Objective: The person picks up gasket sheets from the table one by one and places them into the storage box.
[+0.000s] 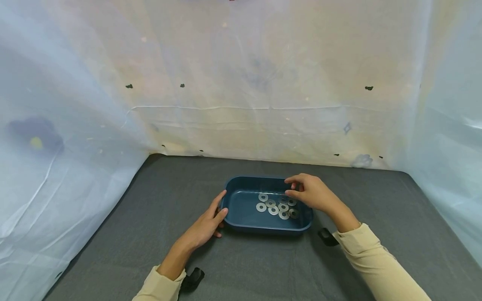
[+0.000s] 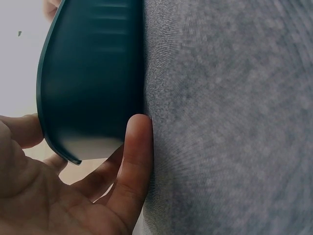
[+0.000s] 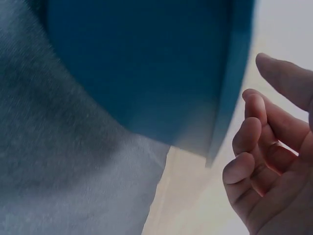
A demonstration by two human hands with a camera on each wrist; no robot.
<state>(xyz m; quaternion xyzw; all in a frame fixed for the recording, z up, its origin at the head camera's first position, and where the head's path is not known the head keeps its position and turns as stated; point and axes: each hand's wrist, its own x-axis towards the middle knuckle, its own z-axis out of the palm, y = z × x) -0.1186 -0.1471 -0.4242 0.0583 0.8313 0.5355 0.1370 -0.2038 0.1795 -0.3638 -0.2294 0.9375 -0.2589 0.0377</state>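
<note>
A dark blue rectangular tray [image 1: 244, 223] sits on the grey cloth. Several flat metal washers [image 1: 273, 210] lie loosely grouped on its floor, mostly towards the right half. My left hand [image 1: 203, 225] holds the tray's left end, thumb and index finger at the rim. In the left wrist view its other fingers [image 2: 139, 147] rest low along the outer wall. Over the tray's right end hovers my right hand [image 1: 314, 192], thumb and index finger apart. Its other fingers [image 3: 247, 134] are bent in the right wrist view, and nothing shows between them.
Grey cloth [image 1: 180, 179] covers the table around the tray. A pale patterned sheet [image 1: 263, 83] hangs behind the table, with more sheeting on the left [image 1: 56, 175] and right sides. Black straps [image 1: 192, 279] are on both wrists.
</note>
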